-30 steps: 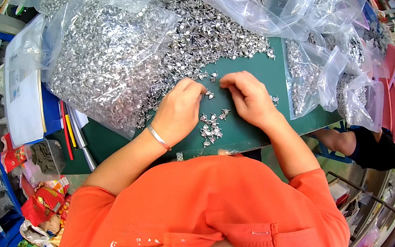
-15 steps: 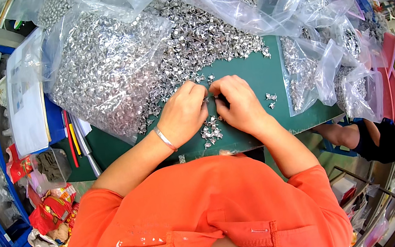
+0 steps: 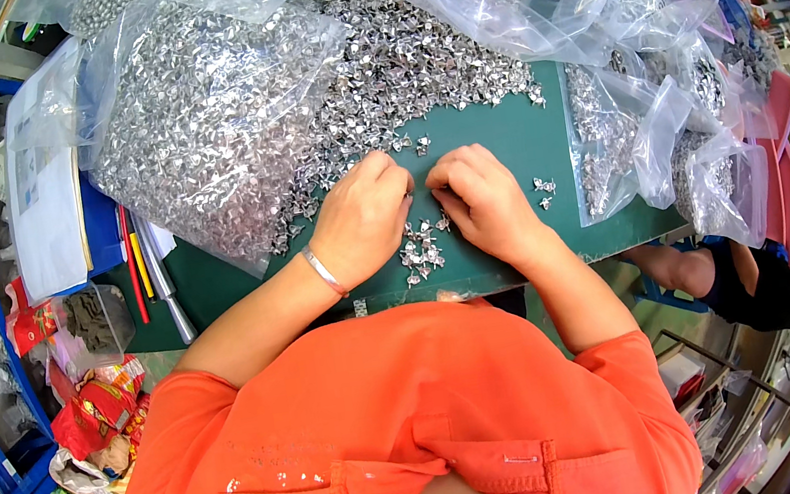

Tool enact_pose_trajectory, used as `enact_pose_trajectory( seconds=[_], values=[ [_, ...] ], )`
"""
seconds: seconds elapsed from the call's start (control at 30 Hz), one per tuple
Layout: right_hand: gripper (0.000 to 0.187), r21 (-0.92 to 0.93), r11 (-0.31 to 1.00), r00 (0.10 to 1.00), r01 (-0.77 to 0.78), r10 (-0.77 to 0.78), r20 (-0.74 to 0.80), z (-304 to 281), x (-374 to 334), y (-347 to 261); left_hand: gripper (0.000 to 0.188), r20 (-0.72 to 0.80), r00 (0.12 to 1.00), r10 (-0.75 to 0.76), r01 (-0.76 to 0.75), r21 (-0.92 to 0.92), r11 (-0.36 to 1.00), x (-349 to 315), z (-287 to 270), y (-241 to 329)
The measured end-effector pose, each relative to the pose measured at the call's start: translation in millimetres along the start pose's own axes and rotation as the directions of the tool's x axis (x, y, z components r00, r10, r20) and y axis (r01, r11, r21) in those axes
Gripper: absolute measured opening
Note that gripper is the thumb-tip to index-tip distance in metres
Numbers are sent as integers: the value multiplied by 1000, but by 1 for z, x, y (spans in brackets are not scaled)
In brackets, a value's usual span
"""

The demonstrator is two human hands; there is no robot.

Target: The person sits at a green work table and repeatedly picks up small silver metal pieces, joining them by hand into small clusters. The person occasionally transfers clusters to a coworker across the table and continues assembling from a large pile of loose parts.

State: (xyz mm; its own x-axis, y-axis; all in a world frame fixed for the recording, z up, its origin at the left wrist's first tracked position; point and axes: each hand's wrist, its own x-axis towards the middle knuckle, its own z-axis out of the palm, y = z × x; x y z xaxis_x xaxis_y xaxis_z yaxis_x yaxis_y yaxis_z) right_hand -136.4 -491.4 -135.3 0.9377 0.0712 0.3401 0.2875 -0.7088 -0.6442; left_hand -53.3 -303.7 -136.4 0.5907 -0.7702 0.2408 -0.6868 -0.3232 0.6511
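Note:
Above the green tabletop (image 3: 502, 146), my left hand (image 3: 369, 218) has its fingers curled inward, thumb against the fingertips. Just across a narrow gap, my right hand (image 3: 482, 202) is bent in a similar pinch. Whatever either hand holds is hidden by the fingers. Between and below them lies a small cluster of shiny metal pieces (image 3: 421, 253). A large heap of the same small silvery pieces (image 3: 411, 73) spreads beyond my hands. Two or three loose pieces (image 3: 543, 188) rest right of my right hand.
A clear plastic bag (image 3: 207, 132) full of metal pieces fills the left side of the table. More filled clear bags (image 3: 642, 136) stand at the right. Papers (image 3: 49, 194), a red pen (image 3: 133, 274) and a yellow pen (image 3: 142, 267) lie far left. Another person's arm (image 3: 676, 268) shows at right.
The gap between my hands has widened slightly, with my right hand a little farther right. The fingers of both hands remain curled. The whole view has shifted a little.

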Motion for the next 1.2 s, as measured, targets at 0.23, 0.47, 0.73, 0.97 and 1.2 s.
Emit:
enact_pose_trajectory(
  seconds=[0.23,0.47,0.73,0.97,1.2],
  values=[
    [21,46,997,998,59,-59,7,-8,13,2,20,-17,989,147,-147,20,989,-12,0,-3],
    [16,29,998,994,50,-53,91,-7,24,9,21,-40,996,83,-86,-78,993,-16,-4,0],
    [15,104,986,990,-129,134,-39,-10,21,7,14,27,999,27,-21,-188,982,-14,-12,1],
    [16,95,995,992,25,-37,121,-9,11,7,11,37,998,-52,58,-186,981,-16,-18,0],
    [13,41,999,998,-6,8,-60,-6,22,12,10,34,999,-29,34,-154,988,-13,-12,1]
  ],
)
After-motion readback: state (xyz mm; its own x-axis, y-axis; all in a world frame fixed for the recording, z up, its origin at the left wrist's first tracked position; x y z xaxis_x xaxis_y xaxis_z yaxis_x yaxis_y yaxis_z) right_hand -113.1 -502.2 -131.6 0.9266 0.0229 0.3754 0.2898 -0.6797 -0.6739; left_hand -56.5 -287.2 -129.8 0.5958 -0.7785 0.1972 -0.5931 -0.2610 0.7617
